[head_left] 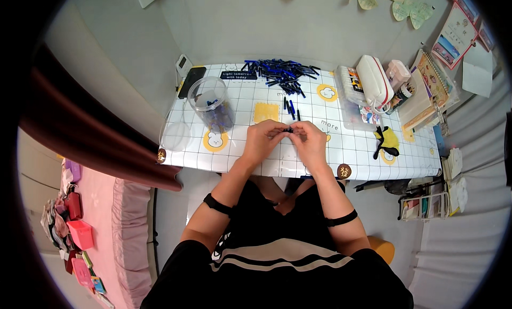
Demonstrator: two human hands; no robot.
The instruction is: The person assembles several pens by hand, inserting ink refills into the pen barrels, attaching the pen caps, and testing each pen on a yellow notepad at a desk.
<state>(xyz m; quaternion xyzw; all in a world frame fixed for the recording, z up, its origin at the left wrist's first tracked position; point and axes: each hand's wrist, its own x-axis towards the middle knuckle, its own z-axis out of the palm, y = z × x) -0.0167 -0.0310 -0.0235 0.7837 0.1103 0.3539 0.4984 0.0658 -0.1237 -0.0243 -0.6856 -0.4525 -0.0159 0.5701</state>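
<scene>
My left hand (261, 140) and my right hand (311, 142) meet at the fingertips above the near middle of the table. Both are closed in a pinch on a small dark stick (288, 130), mostly covered by the fingers. It looks like the short blue-and-black sticks (289, 109), perhaps ink cartridges, lying just beyond my hands. A large heap of such sticks (280, 71) spreads along the table's far side. Left of my hands stands a clear round jar (205, 93), its top uncovered, with more blue sticks inside it.
A clear round lid (176, 137) lies at the table's left edge, near a black phone-like slab (192, 82). To the right are a clear plastic box (349, 109), a white pouch (375, 79), a yellow-and-black cloth item (388, 142) and upright notebooks (426, 95). The tabletop (245, 103) has a grid-patterned cover.
</scene>
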